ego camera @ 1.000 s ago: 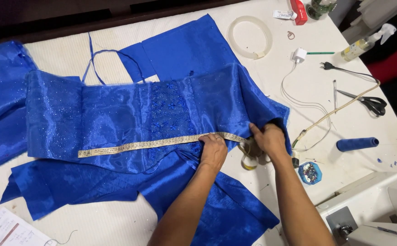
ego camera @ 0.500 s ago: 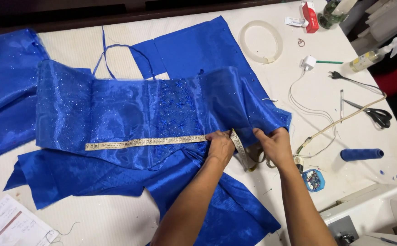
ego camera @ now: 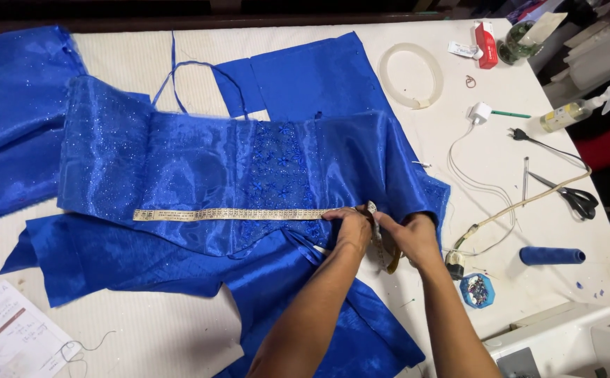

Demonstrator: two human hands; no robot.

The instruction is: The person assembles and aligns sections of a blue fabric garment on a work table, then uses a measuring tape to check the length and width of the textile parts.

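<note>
A shiny blue garment piece (ego camera: 235,175) with a beaded centre panel lies flat on the white table (ego camera: 179,336). A yellow measuring tape (ego camera: 228,214) runs across its lower part from left to right. My left hand (ego camera: 350,225) presses the tape down near the garment's right side. My right hand (ego camera: 411,235) sits right beside it, pinching the loose end of the tape, which hangs down between the two hands. More blue fabric pieces (ego camera: 144,266) lie underneath and around.
To the right lie black scissors (ego camera: 576,199), a blue thread spool (ego camera: 551,255), a white cable with plug (ego camera: 480,115), a spray bottle (ego camera: 581,108), a clear tape ring (ego camera: 411,75) and a small pin dish (ego camera: 477,290). A sewing machine (ego camera: 571,346) stands at bottom right; paper (ego camera: 7,336) bottom left.
Both hands stayed together at the tape's right end, the left hand settling onto the tape. The view shifted slightly, with the garment now lower and further right.
</note>
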